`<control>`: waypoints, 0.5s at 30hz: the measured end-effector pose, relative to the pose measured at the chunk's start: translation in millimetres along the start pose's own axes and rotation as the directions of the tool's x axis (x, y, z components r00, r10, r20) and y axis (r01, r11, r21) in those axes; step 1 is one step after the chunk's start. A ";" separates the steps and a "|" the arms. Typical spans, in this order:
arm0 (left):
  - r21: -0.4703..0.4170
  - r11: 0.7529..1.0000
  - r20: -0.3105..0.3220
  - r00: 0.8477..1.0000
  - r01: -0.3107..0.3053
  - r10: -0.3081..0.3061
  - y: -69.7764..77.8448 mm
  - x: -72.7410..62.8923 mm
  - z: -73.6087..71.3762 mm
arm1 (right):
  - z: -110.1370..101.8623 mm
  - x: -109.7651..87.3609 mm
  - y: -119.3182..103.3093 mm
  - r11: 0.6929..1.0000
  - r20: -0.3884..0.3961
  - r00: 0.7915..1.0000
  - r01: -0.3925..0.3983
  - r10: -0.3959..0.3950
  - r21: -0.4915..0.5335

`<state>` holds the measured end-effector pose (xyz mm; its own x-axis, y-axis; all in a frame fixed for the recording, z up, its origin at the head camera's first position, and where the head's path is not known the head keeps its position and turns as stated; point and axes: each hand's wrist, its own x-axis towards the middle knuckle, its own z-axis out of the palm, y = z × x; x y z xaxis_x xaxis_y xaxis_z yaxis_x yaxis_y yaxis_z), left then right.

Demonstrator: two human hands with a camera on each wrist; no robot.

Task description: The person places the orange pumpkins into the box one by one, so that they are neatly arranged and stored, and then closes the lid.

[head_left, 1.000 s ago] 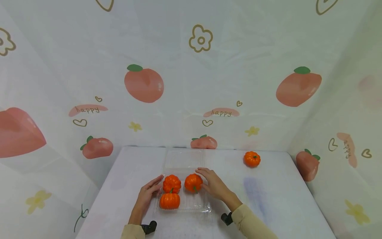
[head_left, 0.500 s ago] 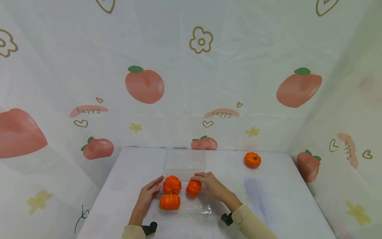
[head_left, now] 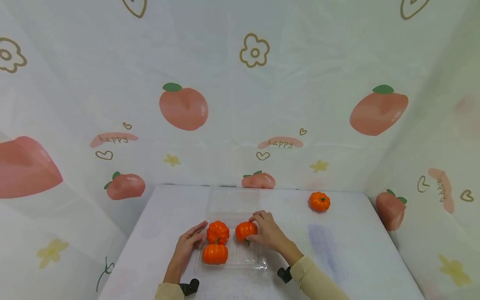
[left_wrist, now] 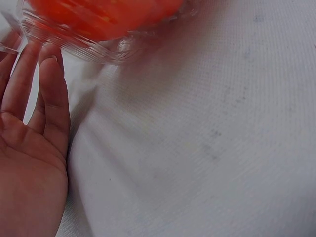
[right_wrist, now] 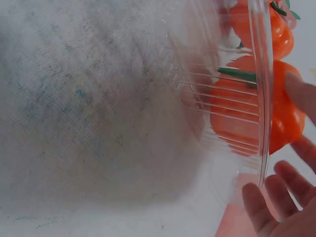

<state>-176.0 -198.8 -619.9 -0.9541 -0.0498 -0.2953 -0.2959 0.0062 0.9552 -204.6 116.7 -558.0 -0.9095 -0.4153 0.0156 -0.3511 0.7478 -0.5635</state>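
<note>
In the head view a clear plastic clamshell box (head_left: 243,259) lies unfolded on the table, its lid (head_left: 233,201) tipped back. Two small orange toy pumpkins with green stems fill its left side: one at the back (head_left: 218,230), one in front (head_left: 215,255). My right hand (head_left: 271,234) pinches a third pumpkin (head_left: 243,230) between thumb and index finger at the box's back right; the right wrist view shows this pumpkin (right_wrist: 286,111) partly through the ribbed wall. Along the left wall rests my left hand (head_left: 186,246), its fingers extended and touching the plastic (left_wrist: 81,45).
Farther back on the right, another orange pumpkin (head_left: 319,202) stands alone on the white-covered table (head_left: 285,216). A white cloth (head_left: 225,104) printed with peaches hangs behind the table and along both sides.
The right-hand pumpkin has been turned within the box by my right hand, its stem swinging out of sight and back toward the front. My left hand stays at the box's left wall.
</note>
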 end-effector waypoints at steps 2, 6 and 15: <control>-0.004 1.000 0.005 1.000 -0.001 0.001 -0.9 -0.1 0.3 | -0.3 -1.0 0.5 1.000 -0.005 1.000 0.007 -0.007 0.008; -0.019 1.000 -0.003 1.000 0.002 -0.003 -1.1 -0.3 0.5 | -1.9 -2.3 1.1 0.999 0.007 1.000 0.023 -0.023 0.023; 0.005 1.000 -0.005 1.000 0.008 -0.008 0.8 0.2 1.1 | -1.6 -1.0 3.6 1.000 -0.009 1.000 0.010 -0.009 0.012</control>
<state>-176.5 -197.7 -619.2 -0.9514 -0.0551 -0.3030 -0.3040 0.0111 0.9526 -205.3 120.6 -558.8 -0.9082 -0.4176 0.0286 -0.3570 0.7373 -0.5735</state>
